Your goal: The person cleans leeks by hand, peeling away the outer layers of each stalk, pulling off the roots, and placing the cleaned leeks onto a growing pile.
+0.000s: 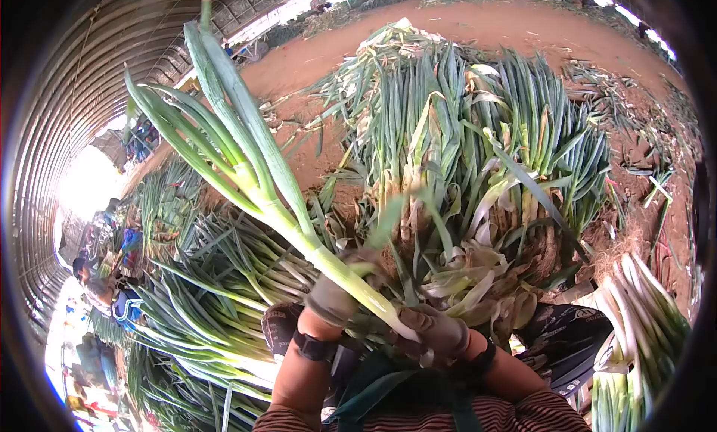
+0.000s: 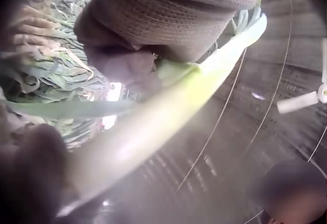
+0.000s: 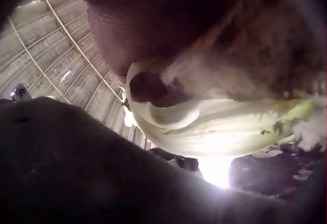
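A long green onion (image 1: 328, 264) slants across the head view, its leaves up to the left and its white base down by my right hand. My right hand (image 1: 435, 332), in a knit glove, grips that base. Beside the stalk, my gloved left hand (image 1: 334, 296) has curled fingers pinching a loose green leaf (image 2: 171, 74), which trails away from the stalk in the left wrist view. In the head view this leaf is blurred. The right wrist view shows a pale stalk (image 3: 219, 132) close up, with a curling outer layer and the dark hand above it.
Bundles of untrimmed green onions (image 1: 441, 126) stand ahead on the dirt floor (image 1: 493, 29). Discarded husks (image 1: 478, 283) are heaped before my knees. More onions (image 1: 216, 290) lie at my left, and a bundle of clean white stalks (image 1: 635, 320) stands at my right. People sit farther off.
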A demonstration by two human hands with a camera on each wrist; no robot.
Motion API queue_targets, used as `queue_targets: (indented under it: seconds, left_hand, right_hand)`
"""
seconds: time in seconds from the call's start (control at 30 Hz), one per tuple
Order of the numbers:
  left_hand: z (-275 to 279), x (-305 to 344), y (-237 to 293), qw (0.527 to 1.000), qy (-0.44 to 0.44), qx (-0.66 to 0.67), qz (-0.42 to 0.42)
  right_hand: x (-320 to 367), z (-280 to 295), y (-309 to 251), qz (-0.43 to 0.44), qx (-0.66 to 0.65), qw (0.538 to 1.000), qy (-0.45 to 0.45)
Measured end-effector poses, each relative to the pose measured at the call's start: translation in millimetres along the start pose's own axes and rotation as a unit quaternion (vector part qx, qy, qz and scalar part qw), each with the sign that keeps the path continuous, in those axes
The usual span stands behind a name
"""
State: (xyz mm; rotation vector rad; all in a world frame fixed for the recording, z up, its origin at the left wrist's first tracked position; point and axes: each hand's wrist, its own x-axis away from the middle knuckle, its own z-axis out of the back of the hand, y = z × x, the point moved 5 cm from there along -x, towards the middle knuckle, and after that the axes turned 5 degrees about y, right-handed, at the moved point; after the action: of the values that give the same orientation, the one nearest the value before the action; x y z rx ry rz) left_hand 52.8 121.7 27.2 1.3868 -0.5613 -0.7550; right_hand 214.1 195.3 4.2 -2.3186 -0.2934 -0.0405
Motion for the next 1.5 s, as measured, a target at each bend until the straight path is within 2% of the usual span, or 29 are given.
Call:
queue_targets:
  seconds: [0.1, 0.17, 0.23, 0.27, 0.3, 0.33, 0.37, 0.43, 0.5, 0.57, 0.63, 0.7, 0.77, 0.83, 0.9, 0.97, 1.03, 1.07, 1.1, 1.13, 1.17, 1.2, 1.23, 1.27, 1.3, 1.37, 1.43, 1.47, 1.5]
  left_hand:
    - [-21.1, 16.9, -50.3, 0.964, -0.147, -0.197, -0.096]
    - [-17.2, 14.9, -49.1, 0.977, -0.092, -0.163, -0.099]
    - [4.6, 17.1, -33.9, 0.995, 0.089, 0.017, -0.051]
    - [11.5, 20.3, -13.7, 0.976, 0.182, 0.108, -0.042]
    - [22.9, 21.0, 25.6, 0.982, 0.179, 0.021, -0.061]
    - [28.5, 22.1, 33.6, 0.943, 0.247, 0.205, -0.087]
    - [15.1, 26.4, 72.2, 0.904, 0.288, 0.283, -0.141]
    - [20.4, 38.5, 90.9, 0.930, 0.314, 0.145, -0.122]
    - [30.1, 41.4, 77.4, 0.922, 0.338, 0.148, -0.116]
    - [32.8, 43.3, 71.6, 0.921, 0.352, 0.135, -0.103]
    - [31.7, 45.7, 69.9, 0.922, 0.360, 0.109, -0.085]
    - [23.0, 42.9, 73.5, 0.929, 0.344, 0.033, -0.133]
    - [17.8, 39.6, 73.6, 0.928, 0.307, -0.082, -0.194]
    - [-2.9, 43.9, 76.8, 0.904, 0.191, -0.259, -0.280]
    - [-37.0, 54.8, 70.7, 0.915, 0.013, -0.292, -0.278]
    - [-66.2, 72.8, 49.7, 0.919, -0.177, -0.247, -0.252]
    - [-57.2, 77.8, 50.9, 0.936, -0.124, -0.251, -0.216]
    - [-49.9, 77.9, 50.7, 0.942, -0.106, -0.246, -0.204]
    - [-17.6, 76.5, 35.5, 0.982, 0.042, -0.173, -0.068]
    - [7.5, 62.1, 33.2, 0.990, 0.128, -0.052, -0.028]
    - [13.1, 52.3, 69.9, 0.975, 0.219, -0.022, 0.010]
    - [38.1, 26.2, 59.7, 0.970, 0.243, 0.008, -0.023]
    - [42.5, 2.3, 66.7, 0.962, 0.204, 0.179, -0.010]
    - [49.1, -1.3, 72.1, 0.953, 0.093, 0.237, -0.165]
    - [52.8, -13.6, 81.2, 0.940, 0.061, 0.279, -0.189]
    - [37.2, -14.2, 106.4, 0.910, -0.041, 0.367, -0.189]
    - [46.9, -24.8, 92.5, 0.894, -0.057, 0.392, -0.210]
    - [43.5, -25.1, 88.7, 0.909, -0.005, 0.364, -0.202]
    - [37.3, -22.9, 83.4, 0.921, 0.049, 0.336, -0.192]
  right_hand:
    - [-5.2, 9.9, 12.0, 0.008, 0.029, 1.000, -0.007]
    - [-4.4, 8.1, 5.4, 0.028, 0.052, 0.998, 0.019]
    - [-1.3, 4.0, -7.0, 0.051, 0.059, 0.996, 0.045]
    - [0.9, -0.4, -13.5, 0.059, 0.052, 0.995, 0.058]
    - [2.5, -2.9, -15.2, 0.064, 0.046, 0.994, 0.070]
    - [-0.4, 8.7, -8.9, 0.058, 0.119, 0.989, 0.069]
    - [-3.5, 10.4, -7.3, 0.069, 0.141, 0.984, 0.083]
    - [-8.6, 10.8, -5.2, 0.096, 0.185, 0.972, 0.111]
    - [-11.1, 14.8, -5.9, 0.171, 0.301, 0.921, 0.178]
    - [-5.1, 14.9, -13.5, 0.251, 0.450, 0.825, 0.233]
    - [3.6, 8.2, -26.5, 0.294, 0.502, 0.760, 0.290]
    - [8.0, 7.4, -30.9, 0.321, 0.525, 0.714, 0.335]
    - [6.4, 11.7, -29.1, 0.312, 0.435, 0.779, 0.328]
    - [4.7, 16.7, -25.4, 0.306, 0.348, 0.828, 0.314]
    - [4.3, 25.2, -19.4, 0.308, 0.271, 0.862, 0.298]
    - [5.0, 33.2, -16.7, 0.293, 0.262, 0.873, 0.289]
    - [8.0, 38.3, -21.4, 0.286, 0.278, 0.873, 0.282]
    - [5.5, 38.3, -18.3, 0.327, 0.247, 0.861, 0.302]
    - [8.7, 36.8, -25.3, 0.317, 0.279, 0.854, 0.303]
    - [6.7, 42.5, -20.0, 0.252, 0.264, 0.887, 0.283]
    - [6.1, 42.6, -19.1, 0.239, 0.283, 0.878, 0.304]
    - [6.3, 36.3, -24.8, 0.198, 0.320, 0.886, 0.271]
    - [3.2, 33.5, -21.4, 0.201, 0.252, 0.919, 0.228]
    - [-2.7, 36.3, -11.3, 0.182, 0.156, 0.957, 0.163]
    - [-3.7, 37.0, -9.8, 0.121, 0.160, 0.970, 0.140]
    - [-6.7, 43.4, 0.9, 0.072, 0.142, 0.983, 0.096]
    - [-10.7, 62.2, 1.9, 0.075, 0.277, 0.939, 0.190]
    - [-10.4, 66.2, -4.6, 0.074, 0.342, 0.907, 0.236]
    - [-4.4, 68.6, -22.9, 0.156, 0.474, 0.805, 0.320]
